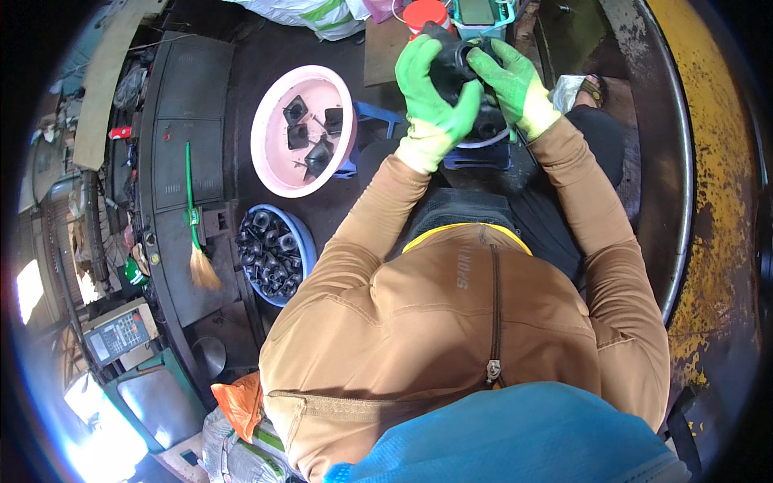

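Observation:
Both my hands wear green gloves with pale yellow cuffs, and between them they hold a black rubber-like part with a round opening. My left hand wraps its side, thumb raised along it. My right hand grips the rim of the opening with its fingertips. Part of the piece is hidden behind the gloves. Just below the hands, more black parts sit in a light-rimmed container on a blue stool. To the left, a pink basin holds several black parts.
A blue basin full of black parts stands nearer on the left. Beyond it, a green-handled broom leans on grey cabinets. Past my hands are a red-lidded bucket and a teal basket. A worn yellow metal surface borders the right.

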A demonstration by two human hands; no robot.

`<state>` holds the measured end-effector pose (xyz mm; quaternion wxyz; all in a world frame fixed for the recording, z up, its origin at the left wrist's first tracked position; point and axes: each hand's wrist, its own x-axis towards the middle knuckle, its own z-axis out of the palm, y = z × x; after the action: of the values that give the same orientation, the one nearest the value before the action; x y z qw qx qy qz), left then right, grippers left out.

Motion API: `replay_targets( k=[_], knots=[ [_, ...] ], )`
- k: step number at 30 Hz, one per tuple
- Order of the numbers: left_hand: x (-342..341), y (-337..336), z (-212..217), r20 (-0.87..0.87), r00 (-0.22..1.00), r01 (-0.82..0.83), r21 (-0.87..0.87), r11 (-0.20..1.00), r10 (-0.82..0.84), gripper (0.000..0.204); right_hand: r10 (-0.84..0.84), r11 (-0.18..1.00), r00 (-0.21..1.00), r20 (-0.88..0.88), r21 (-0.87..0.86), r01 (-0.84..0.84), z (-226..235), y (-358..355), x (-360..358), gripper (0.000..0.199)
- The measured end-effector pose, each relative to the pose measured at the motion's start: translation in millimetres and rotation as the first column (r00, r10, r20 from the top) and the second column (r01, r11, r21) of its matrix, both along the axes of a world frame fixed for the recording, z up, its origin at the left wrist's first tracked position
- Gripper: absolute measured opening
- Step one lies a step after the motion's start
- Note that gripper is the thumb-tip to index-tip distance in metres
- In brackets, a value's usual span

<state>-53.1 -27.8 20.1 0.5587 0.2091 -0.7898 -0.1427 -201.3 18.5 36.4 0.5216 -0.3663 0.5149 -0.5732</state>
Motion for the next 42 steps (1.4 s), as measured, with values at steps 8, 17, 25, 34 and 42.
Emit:
replay_targets(
  k=[8,17,25,34,42],
  knots=[
    [30.8,2.8,18.8,-0.756,0.648,0.727,0.650,-0.220,-0.091,0.075,-0.041,0.761,0.518,-0.854,-0.363,-0.538,-4.8,2.3,-28.6,0.038],
    [38.5,-16.5,-4.8,-0.876,0.480,0.859,0.459,-0.226,0.044,0.072,0.048,0.956,0.705,-0.708,-0.171,-0.238,-6.9,4.9,-20.8,0.032],
    [36.7,-13.3,1.4,-0.872,0.483,0.873,0.474,-0.114,0.077,0.057,-0.094,0.884,0.547,-0.832,-0.323,-0.339,-21.1,4.9,-14.6,0.033],
    [35.0,-13.8,26.2,-0.916,0.400,0.916,0.400,0.027,0.020,0.058,-0.015,0.918,0.751,-0.660,-0.308,-0.251,-22.4,7.4,7.1,0.030],
    [21.2,-5.9,40.5,-0.922,0.351,0.935,0.335,0.115,-0.165,0.061,0.080,0.983,0.953,-0.293,-0.134,-0.124,-5.9,23.1,21.8,0.032]
  ],
)
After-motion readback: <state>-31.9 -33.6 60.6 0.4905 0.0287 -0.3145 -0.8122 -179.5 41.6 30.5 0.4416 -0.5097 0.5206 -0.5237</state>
